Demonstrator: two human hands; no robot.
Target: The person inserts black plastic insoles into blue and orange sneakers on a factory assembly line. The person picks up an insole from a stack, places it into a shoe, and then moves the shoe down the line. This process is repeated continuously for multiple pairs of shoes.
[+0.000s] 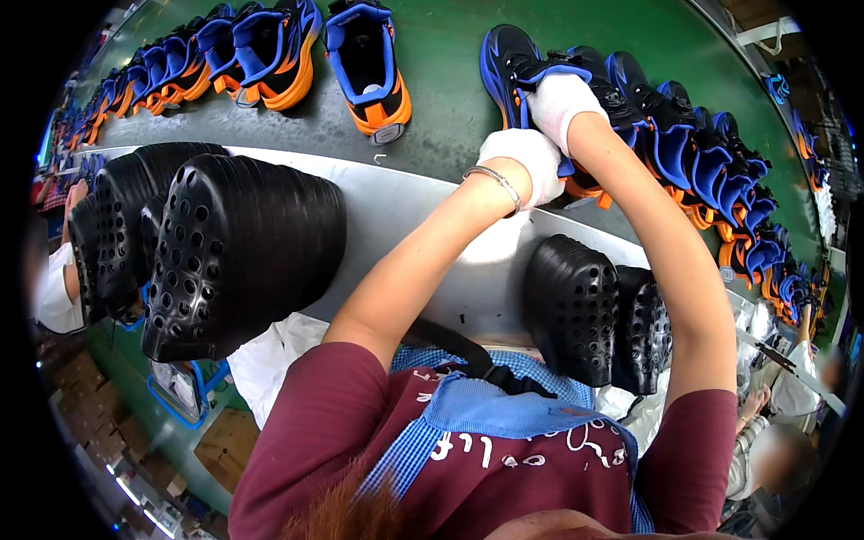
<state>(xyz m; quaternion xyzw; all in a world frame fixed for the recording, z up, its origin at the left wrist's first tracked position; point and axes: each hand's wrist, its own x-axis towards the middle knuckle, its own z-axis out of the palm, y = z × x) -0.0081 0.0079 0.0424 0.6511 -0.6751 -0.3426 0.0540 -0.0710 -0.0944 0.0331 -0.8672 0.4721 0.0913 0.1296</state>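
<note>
A black sneaker (506, 65) with a blue sole edge lies on the green work surface, its toe pointing away from me. My right hand (565, 106), in a white glove, is at the shoe's opening, with the fingers bent down into or over it. My left hand (529, 164), also gloved and with a bracelet at the wrist, is closed at the heel end. Most of the fingertips are hidden behind the gloves and the shoe. Close by on the right stands a row of matching black, blue and orange sneakers (670, 148).
Another sneaker (369, 76) stands alone left of my hands, beside a long row of sneakers (270, 54). Nested stacks of black perforated plastic pieces rise at the left (243, 243) and nearer right (571, 306), by a pale ledge (396, 193). Other people sit at both sides.
</note>
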